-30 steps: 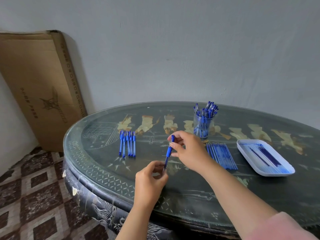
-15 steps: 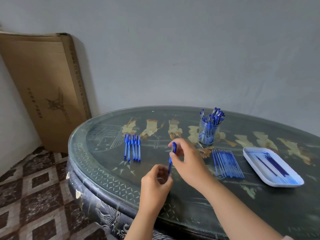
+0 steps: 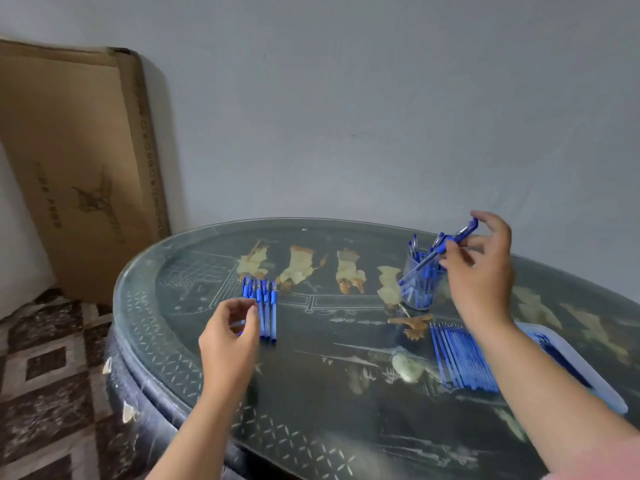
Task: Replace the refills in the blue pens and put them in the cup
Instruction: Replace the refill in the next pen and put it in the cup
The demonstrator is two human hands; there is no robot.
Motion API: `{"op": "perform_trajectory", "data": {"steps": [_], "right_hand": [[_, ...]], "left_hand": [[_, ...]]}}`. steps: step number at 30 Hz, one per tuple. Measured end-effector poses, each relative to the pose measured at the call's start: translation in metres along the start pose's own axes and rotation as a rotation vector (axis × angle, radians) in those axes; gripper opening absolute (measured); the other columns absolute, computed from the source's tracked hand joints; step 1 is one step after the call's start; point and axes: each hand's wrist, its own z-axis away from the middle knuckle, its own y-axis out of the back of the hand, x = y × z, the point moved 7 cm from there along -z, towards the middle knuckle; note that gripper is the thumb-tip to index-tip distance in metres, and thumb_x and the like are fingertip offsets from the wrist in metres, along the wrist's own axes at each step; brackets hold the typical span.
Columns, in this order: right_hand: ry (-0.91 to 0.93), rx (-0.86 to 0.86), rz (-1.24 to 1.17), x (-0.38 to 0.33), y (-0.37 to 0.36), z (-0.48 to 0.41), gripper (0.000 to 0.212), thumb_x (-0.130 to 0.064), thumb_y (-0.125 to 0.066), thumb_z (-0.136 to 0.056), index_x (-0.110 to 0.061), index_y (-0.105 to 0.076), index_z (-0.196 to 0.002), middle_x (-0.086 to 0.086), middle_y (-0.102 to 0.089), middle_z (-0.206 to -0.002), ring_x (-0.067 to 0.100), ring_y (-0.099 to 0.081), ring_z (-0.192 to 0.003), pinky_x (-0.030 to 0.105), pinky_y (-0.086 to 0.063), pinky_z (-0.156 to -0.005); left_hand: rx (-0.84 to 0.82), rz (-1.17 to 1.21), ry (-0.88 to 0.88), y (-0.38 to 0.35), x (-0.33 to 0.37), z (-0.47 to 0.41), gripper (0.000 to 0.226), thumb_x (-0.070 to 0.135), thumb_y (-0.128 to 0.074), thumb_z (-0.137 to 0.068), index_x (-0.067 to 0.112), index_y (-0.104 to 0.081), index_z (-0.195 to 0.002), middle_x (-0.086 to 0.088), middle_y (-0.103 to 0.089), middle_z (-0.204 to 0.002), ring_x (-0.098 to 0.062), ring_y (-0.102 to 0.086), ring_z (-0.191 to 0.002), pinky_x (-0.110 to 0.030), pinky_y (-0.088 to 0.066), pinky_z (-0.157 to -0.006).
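Right-hand grip: the right hand (image 3: 481,271) pinches a blue pen (image 3: 437,251) between thumb and fingertips, clamped on the upper part of its barrel.
Pen position: it is in the air at the cup (image 3: 420,289). Its lower end crosses the cup's mouth in this view, and it is not yet dropped in.
Pen axis: the long axis is tilted, with the cap end up and right and the writing tip down and left.
Cup: clear, already crowded with blue pens standing upright.
Left hand: the left hand (image 3: 230,337) is curled at the near end of the row of pens (image 3: 268,306). I cannot tell whether it holds one.
Nearby: the loose refills (image 3: 460,358) lie near the cup, with a white tray (image 3: 602,393) beyond the forearm.
Risk: released at this slant, the tip could catch on the standing pens or the rim. The pen might then skid onto the table (image 3: 311,393), and a nudge could tip the light cup.
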Motion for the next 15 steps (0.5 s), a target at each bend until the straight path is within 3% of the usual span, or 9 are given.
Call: {"op": "perform_trajectory", "data": {"steps": [5,7,11,15], "right_hand": [[0.079,0.2,0.077,0.011,0.013,-0.044,0.045,-0.005,-0.057,-0.092,-0.024,-0.043,-0.131,0.005,-0.062,-0.095,0.023,-0.067,-0.084,0.025,-0.049,-0.075],[0.101,0.207,0.109,0.016,0.009,-0.052,0.045,-0.005,-0.057,-0.093,-0.019,-0.042,-0.132,0.003,-0.061,-0.096,0.023,-0.066,-0.084,0.027,-0.048,-0.075],[0.082,0.147,0.228,0.031,-0.005,-0.061,0.042,-0.006,-0.057,-0.094,-0.02,-0.044,-0.131,0.0,-0.059,-0.095,0.018,-0.06,-0.082,0.025,-0.041,-0.073],[0.061,-0.001,0.415,0.051,-0.025,-0.062,0.038,-0.008,-0.06,-0.092,-0.021,-0.049,-0.126,0.001,-0.063,-0.089,0.026,-0.061,-0.086,0.038,-0.05,-0.078]], "left_hand": [[0.036,-0.144,0.033,0.011,-0.023,-0.042,0.01,0.019,-0.059,-0.094,0.017,-0.062,-0.103,0.004,-0.064,-0.095,-0.016,-0.061,-0.091,-0.027,-0.043,-0.079],[0.029,-0.187,0.027,0.01,-0.028,-0.045,0.01,0.019,-0.059,-0.094,0.018,-0.06,-0.104,0.003,-0.063,-0.096,-0.016,-0.06,-0.092,-0.028,-0.042,-0.08],[0.031,-0.185,0.026,0.01,-0.031,-0.045,0.009,0.021,-0.058,-0.095,0.019,-0.059,-0.104,0.005,-0.061,-0.094,-0.011,-0.058,-0.089,-0.03,-0.043,-0.079],[0.055,-0.168,0.044,0.014,-0.032,-0.046,0.01,0.021,-0.057,-0.095,0.018,-0.059,-0.104,0.009,-0.059,-0.09,0.002,-0.053,-0.081,-0.029,-0.042,-0.079]]}}
